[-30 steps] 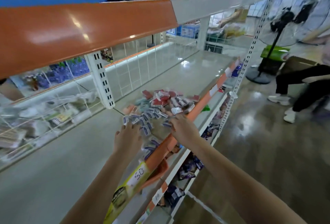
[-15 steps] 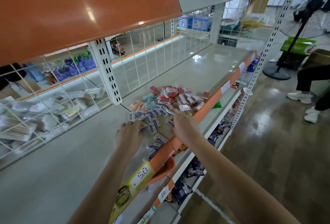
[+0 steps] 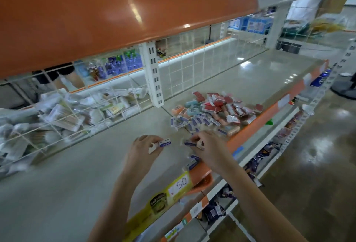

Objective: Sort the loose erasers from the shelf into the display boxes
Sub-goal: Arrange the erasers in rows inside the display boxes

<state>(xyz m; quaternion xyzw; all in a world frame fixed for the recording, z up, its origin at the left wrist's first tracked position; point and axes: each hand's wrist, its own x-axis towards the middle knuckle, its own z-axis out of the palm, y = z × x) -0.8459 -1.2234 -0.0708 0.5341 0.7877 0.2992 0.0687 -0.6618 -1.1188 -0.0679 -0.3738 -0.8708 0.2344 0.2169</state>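
A pile of loose erasers point(image 3: 212, 110) lies on the grey shelf point(image 3: 77, 174), red and white ones at the back, blue and white ones nearer me. My left hand point(image 3: 143, 148) holds a blue and white eraser point(image 3: 163, 143) just above the shelf. My right hand point(image 3: 209, 148) pinches another blue and white eraser point(image 3: 190, 144) close beside it. A few more blue erasers point(image 3: 193, 161) lie under my right wrist at the orange front rail point(image 3: 248, 133). No display box is clearly in view.
An orange shelf point(image 3: 115, 16) hangs overhead. A white wire grid point(image 3: 192, 68) backs the shelf, with packets point(image 3: 57, 114) behind it at left. A white upright post point(image 3: 153, 74) stands behind the pile. Lower shelves of goods point(image 3: 213, 211) and shiny floor point(image 3: 308, 164) are at right.
Both hands have pulled back from the pile toward me, each now holding a blue and white eraser. The camera has tilted down and closer.
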